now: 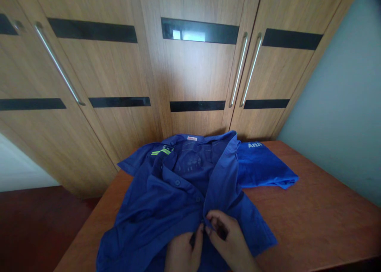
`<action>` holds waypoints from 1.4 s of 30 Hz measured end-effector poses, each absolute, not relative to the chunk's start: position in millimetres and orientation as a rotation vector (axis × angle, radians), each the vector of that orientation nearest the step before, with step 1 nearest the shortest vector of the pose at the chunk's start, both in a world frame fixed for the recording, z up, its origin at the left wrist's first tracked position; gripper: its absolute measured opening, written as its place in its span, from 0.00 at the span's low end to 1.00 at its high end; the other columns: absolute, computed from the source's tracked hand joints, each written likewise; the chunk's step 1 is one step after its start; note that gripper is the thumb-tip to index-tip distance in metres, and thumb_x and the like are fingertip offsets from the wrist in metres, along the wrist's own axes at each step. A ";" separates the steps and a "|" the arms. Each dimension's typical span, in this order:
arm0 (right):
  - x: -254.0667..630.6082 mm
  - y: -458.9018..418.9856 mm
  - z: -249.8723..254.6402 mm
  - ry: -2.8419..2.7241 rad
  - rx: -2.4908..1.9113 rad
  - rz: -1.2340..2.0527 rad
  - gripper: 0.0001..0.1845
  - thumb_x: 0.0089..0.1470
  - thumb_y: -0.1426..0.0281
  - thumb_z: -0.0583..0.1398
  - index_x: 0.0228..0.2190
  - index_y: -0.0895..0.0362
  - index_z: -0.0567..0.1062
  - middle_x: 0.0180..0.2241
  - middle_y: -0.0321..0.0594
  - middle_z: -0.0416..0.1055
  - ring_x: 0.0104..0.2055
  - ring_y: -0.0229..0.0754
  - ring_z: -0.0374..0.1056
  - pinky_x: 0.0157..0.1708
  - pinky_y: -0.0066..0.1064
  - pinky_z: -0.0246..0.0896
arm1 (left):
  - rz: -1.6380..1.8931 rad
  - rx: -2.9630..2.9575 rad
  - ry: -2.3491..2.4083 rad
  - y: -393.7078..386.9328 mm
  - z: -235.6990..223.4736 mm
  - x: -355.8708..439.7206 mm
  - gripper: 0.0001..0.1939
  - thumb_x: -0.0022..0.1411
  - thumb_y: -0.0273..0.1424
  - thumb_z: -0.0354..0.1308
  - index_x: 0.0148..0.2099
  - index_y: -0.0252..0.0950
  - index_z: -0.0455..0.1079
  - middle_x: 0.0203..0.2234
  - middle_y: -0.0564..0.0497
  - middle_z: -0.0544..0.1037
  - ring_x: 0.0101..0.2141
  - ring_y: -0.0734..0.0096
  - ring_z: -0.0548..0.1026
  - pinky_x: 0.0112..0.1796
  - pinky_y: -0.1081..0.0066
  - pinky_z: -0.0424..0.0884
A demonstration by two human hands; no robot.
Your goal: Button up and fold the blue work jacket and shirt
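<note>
A dark blue button-up shirt [154, 208] lies front side up, its collar toward the wardrobe and its upper front spread apart. Two buttons show along the left placket. My left hand [184, 250] pinches the front edge low on the shirt. Close against it, my right hand [228, 236] grips the opposite placket edge between thumb and fingers. The fingertips of both hands nearly meet there; whether a button lies between them is hidden. Beside the shirt on the right rests a folded brighter blue garment [262, 167] with white lettering.
The shirt lies on a reddish-brown wooden table [321, 208]. Directly behind stands a wooden wardrobe [196, 69] with dark strips and metal handles. A pale wall [336, 113] rises at the right, and dark red floor [38, 220] shows at the lower left.
</note>
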State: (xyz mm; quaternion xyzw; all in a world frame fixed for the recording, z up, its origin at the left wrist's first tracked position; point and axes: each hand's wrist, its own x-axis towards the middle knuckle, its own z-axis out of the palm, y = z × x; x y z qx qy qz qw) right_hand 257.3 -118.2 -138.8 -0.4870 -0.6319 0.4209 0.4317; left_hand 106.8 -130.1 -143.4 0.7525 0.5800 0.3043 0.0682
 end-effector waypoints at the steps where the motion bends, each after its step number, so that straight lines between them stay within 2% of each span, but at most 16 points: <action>1: 257.0 -119.0 -138.6 -1.592 -1.201 1.068 0.06 0.49 0.71 0.59 0.33 0.55 0.71 0.20 0.28 0.58 0.22 0.33 0.57 0.23 0.24 0.53 | 0.919 2.280 1.768 -130.1 -145.1 106.8 0.18 0.65 0.34 0.45 0.41 0.38 0.77 0.33 0.43 0.81 0.37 0.60 0.79 0.43 0.65 0.74; 5: 257.1 -122.0 -138.8 -1.617 -1.076 1.215 0.15 0.50 0.67 0.61 0.41 0.55 0.68 0.20 0.28 0.63 0.21 0.33 0.60 0.23 0.23 0.55 | 0.789 2.249 1.815 -130.2 -146.6 106.8 0.19 0.63 0.29 0.44 0.35 0.37 0.77 0.28 0.44 0.81 0.34 0.61 0.80 0.41 0.66 0.75; 10: 254.6 -120.2 -145.7 -1.522 -1.078 1.294 0.14 0.60 0.58 0.51 0.37 0.56 0.66 0.17 0.31 0.66 0.17 0.34 0.61 0.19 0.23 0.56 | 0.671 2.208 1.698 -130.3 -135.7 108.7 0.19 0.64 0.28 0.43 0.42 0.38 0.76 0.32 0.44 0.82 0.41 0.62 0.78 0.47 0.65 0.70; 13: 251.3 -119.7 -149.5 -1.579 -1.175 1.144 0.12 0.60 0.60 0.52 0.35 0.55 0.66 0.16 0.30 0.66 0.17 0.34 0.61 0.20 0.23 0.55 | 0.669 2.117 1.625 -132.0 -128.9 108.7 0.20 0.64 0.28 0.42 0.44 0.39 0.76 0.33 0.45 0.82 0.42 0.63 0.77 0.47 0.67 0.70; 18: 250.6 -125.5 -149.9 -1.756 -1.238 0.836 0.06 0.60 0.68 0.51 0.34 0.54 0.67 0.19 0.31 0.68 0.21 0.35 0.66 0.25 0.23 0.57 | 0.834 1.895 1.624 -139.5 -124.1 107.1 0.18 0.63 0.32 0.44 0.40 0.38 0.77 0.32 0.46 0.82 0.40 0.62 0.78 0.47 0.67 0.70; 21: 252.0 -129.1 -150.5 -1.806 -1.238 0.643 0.05 0.60 0.70 0.51 0.34 0.54 0.67 0.22 0.33 0.70 0.23 0.36 0.68 0.26 0.23 0.58 | 0.924 1.770 1.625 -140.9 -122.8 108.3 0.18 0.62 0.39 0.47 0.37 0.37 0.77 0.32 0.45 0.82 0.38 0.61 0.78 0.44 0.67 0.72; 24: 252.2 -130.9 -151.4 -1.838 -1.217 0.478 0.07 0.60 0.73 0.50 0.35 0.53 0.67 0.25 0.34 0.73 0.26 0.37 0.71 0.27 0.24 0.59 | 0.868 1.721 1.608 -137.9 -122.6 109.9 0.20 0.61 0.43 0.49 0.33 0.38 0.77 0.29 0.46 0.81 0.34 0.61 0.78 0.40 0.68 0.73; 29: 250.5 -132.4 -151.3 -1.904 -1.196 0.357 0.07 0.60 0.73 0.50 0.33 0.54 0.68 0.24 0.35 0.73 0.25 0.37 0.70 0.27 0.25 0.59 | 0.836 1.612 1.607 -133.1 -124.9 109.0 0.22 0.62 0.43 0.47 0.29 0.36 0.76 0.23 0.49 0.80 0.27 0.63 0.78 0.31 0.72 0.73; 33: 249.9 -132.8 -151.8 -1.903 -1.191 0.413 0.08 0.60 0.72 0.50 0.32 0.54 0.68 0.23 0.35 0.72 0.24 0.37 0.70 0.27 0.25 0.59 | 0.847 1.614 1.598 -132.7 -124.7 107.8 0.24 0.62 0.43 0.46 0.23 0.36 0.74 0.21 0.49 0.79 0.27 0.62 0.78 0.31 0.72 0.72; 37: 250.3 -132.4 -150.4 -1.843 -1.211 0.640 0.08 0.61 0.70 0.50 0.32 0.55 0.68 0.23 0.35 0.71 0.24 0.36 0.69 0.27 0.24 0.59 | 0.907 1.639 1.596 -132.8 -124.9 108.1 0.20 0.61 0.40 0.48 0.26 0.36 0.75 0.22 0.50 0.80 0.27 0.63 0.78 0.33 0.72 0.73; 42: 250.7 -129.7 -143.0 -1.625 -1.207 1.008 0.13 0.62 0.61 0.50 0.31 0.55 0.67 0.19 0.32 0.67 0.22 0.35 0.65 0.24 0.23 0.56 | 0.951 1.684 1.591 -132.2 -127.2 109.3 0.16 0.59 0.38 0.51 0.28 0.37 0.76 0.24 0.50 0.80 0.29 0.63 0.78 0.37 0.71 0.73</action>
